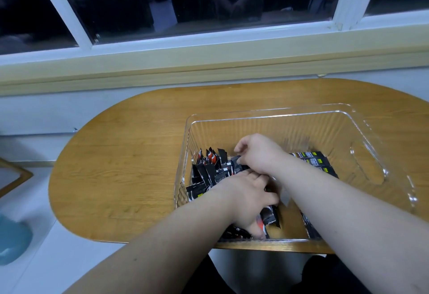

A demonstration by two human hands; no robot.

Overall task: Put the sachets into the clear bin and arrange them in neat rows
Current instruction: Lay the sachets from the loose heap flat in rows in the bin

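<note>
A clear bin (274,113) stands on the right part of a wooden table (130,154). Several black sachets (210,168) with red and white print stand crowded in the bin's left half. Other sachets (312,157) lie flat in a row behind my right forearm. Both hands are inside the bin. My right hand (257,152) has its fingers curled round the tops of sachets in the middle. My left hand (243,197) reaches in at the near side, its fingers curled down among sachets by the near wall; its fingertips are hidden.
The table's far edge meets a wall under a window sill (209,61). The bin's right half (362,161) holds nothing. A blue object (11,240) sits on the floor at the far left. The table's left part is bare wood.
</note>
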